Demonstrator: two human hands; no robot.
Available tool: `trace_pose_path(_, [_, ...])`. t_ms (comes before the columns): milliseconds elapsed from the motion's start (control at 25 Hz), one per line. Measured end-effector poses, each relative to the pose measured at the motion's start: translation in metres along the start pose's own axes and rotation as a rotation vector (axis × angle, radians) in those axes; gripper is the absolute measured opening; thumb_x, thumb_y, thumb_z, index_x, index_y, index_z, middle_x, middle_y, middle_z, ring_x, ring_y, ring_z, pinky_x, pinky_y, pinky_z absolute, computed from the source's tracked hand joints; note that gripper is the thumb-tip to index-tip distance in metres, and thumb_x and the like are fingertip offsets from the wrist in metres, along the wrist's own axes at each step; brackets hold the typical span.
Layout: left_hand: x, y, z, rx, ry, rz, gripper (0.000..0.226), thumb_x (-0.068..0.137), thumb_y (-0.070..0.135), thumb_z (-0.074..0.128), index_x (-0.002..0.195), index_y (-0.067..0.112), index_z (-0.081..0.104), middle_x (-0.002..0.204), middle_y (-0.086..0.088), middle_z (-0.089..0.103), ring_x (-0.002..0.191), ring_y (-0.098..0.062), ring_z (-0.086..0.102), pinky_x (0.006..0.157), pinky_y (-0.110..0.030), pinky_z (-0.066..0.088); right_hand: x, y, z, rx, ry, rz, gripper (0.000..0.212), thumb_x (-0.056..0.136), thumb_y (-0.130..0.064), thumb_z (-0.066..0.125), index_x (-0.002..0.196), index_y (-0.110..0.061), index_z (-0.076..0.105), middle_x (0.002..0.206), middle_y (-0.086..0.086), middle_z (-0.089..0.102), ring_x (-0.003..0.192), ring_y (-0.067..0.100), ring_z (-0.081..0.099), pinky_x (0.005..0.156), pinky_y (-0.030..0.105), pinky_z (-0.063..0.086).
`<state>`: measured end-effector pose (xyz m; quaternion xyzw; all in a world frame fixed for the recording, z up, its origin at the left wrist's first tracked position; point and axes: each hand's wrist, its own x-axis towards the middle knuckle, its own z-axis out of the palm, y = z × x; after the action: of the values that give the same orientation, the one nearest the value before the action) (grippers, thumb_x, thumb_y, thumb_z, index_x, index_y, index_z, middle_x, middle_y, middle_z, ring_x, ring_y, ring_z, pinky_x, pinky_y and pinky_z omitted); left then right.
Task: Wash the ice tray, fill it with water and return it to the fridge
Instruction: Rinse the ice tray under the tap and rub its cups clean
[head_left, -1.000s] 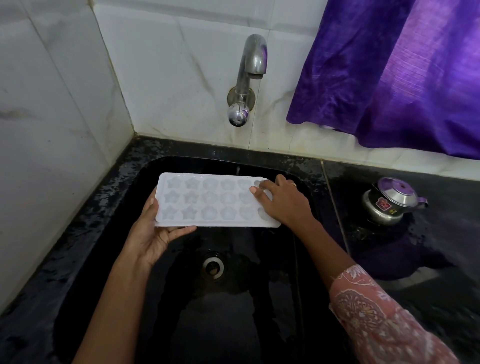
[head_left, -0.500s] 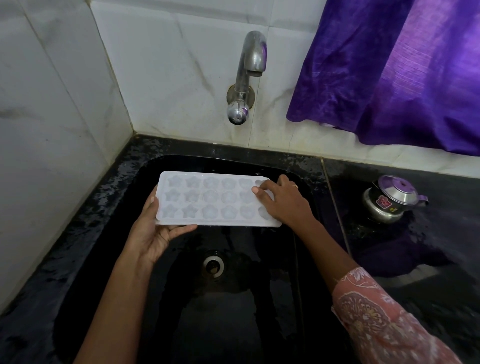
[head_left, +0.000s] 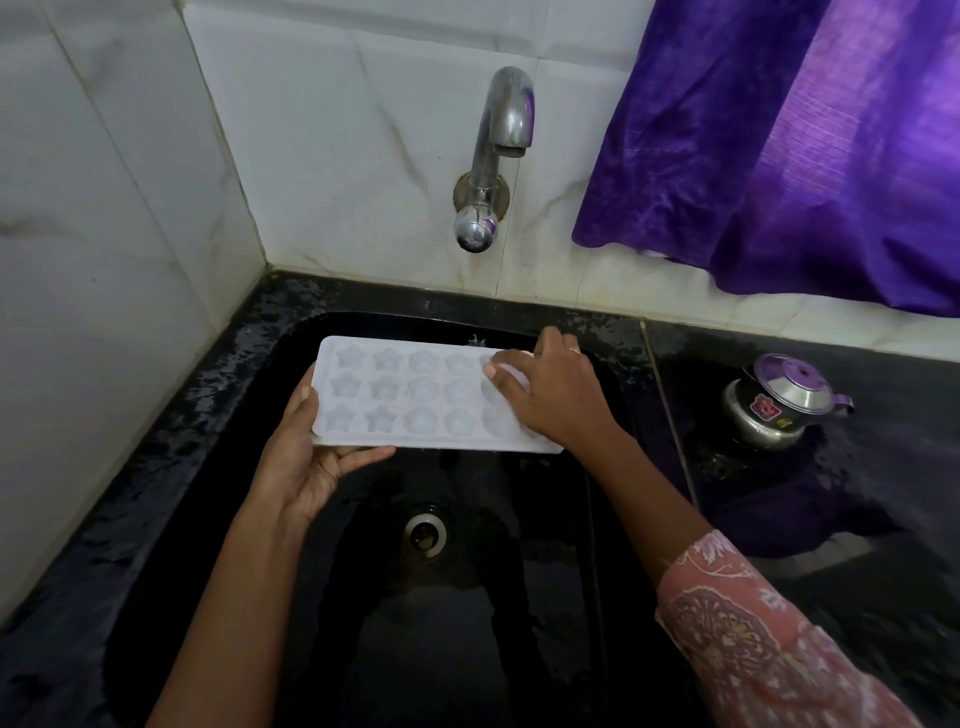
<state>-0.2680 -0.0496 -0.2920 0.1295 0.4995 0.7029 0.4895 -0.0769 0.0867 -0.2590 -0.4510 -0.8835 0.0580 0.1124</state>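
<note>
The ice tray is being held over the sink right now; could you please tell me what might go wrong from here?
1. The left hand supports the ice tray only at one end, and the right hand rests its fingers on top, so the tray could tip into the black sink.
2. The tap runs no visible water; once opened, water may splash off the flat tray.
3. The wet counter holds a steel pot close to the right elbow's path.

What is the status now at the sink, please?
Left hand grips ice tray from below. Right hand rests on top. Tap dry; nothing in the way.
</note>
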Motion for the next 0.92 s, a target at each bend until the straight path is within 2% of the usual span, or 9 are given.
trace_pose_path(80, [-0.0009, -0.0005, 0.0005, -0.005, 0.004, -0.001, 0.035, 0.101, 0.035, 0.029, 0.131, 0.034, 0.046, 0.107, 0.004, 0.065, 0.077, -0.018, 0.072, 0.049, -0.035, 0.056, 0.0027, -0.0037, 0.0025, -0.036, -0.072, 0.005, 0.044, 0.094, -0.053, 0.034, 0.128, -0.033, 0.054, 0.115, 0.01, 0.044, 0.11, 0.027, 0.041, 0.091, 0.035, 0.034])
trace_pose_path(280, [-0.0025, -0.0002, 0.0021, -0.02, 0.009, -0.002, 0.032, 0.101, 0.036, 0.029, 0.127, 0.035, 0.048, 0.106, 0.004, 0.065, 0.076, -0.018, 0.072, 0.049, -0.035, 0.056, 0.0043, -0.0067, 0.0046, -0.037, -0.119, 0.007, 0.046, 0.093, -0.055, 0.033, 0.13, -0.034, 0.051, 0.118, 0.01, 0.044, 0.114, 0.027, 0.04, 0.095, 0.036, 0.032])
trace_pose_path(520, [-0.001, -0.0029, 0.0019, -0.018, 0.022, -0.013, 0.036, 0.101, 0.036, 0.029, 0.133, 0.033, 0.045, 0.109, 0.003, 0.065, 0.083, -0.021, 0.07, 0.049, -0.035, 0.056, 0.0026, -0.0012, 0.0021, -0.062, -0.121, 0.014, 0.044, 0.094, -0.055, 0.032, 0.121, -0.034, 0.059, 0.115, 0.009, 0.045, 0.112, 0.027, 0.041, 0.093, 0.036, 0.031])
trace_pose_path(720, [-0.001, -0.0033, 0.0029, -0.018, 0.01, -0.024, 0.038, 0.101, 0.035, 0.03, 0.136, 0.031, 0.044, 0.111, 0.002, 0.065, 0.086, -0.022, 0.069, 0.05, -0.035, 0.056, 0.0048, -0.0045, 0.0042, -0.107, -0.084, 0.017, 0.046, 0.094, -0.054, 0.031, 0.124, -0.032, 0.057, 0.118, 0.01, 0.045, 0.112, 0.027, 0.041, 0.093, 0.036, 0.033])
trace_pose_path(920, [-0.0018, -0.0022, 0.0024, -0.019, 0.005, -0.009, 0.038, 0.101, 0.034, 0.031, 0.136, 0.029, 0.044, 0.11, 0.001, 0.065, 0.078, -0.018, 0.072, 0.049, -0.035, 0.056, 0.0064, -0.0096, 0.0061, -0.03, -0.124, 0.034, 0.046, 0.094, -0.055, 0.033, 0.121, -0.03, 0.06, 0.116, 0.01, 0.045, 0.113, 0.028, 0.041, 0.095, 0.036, 0.034])
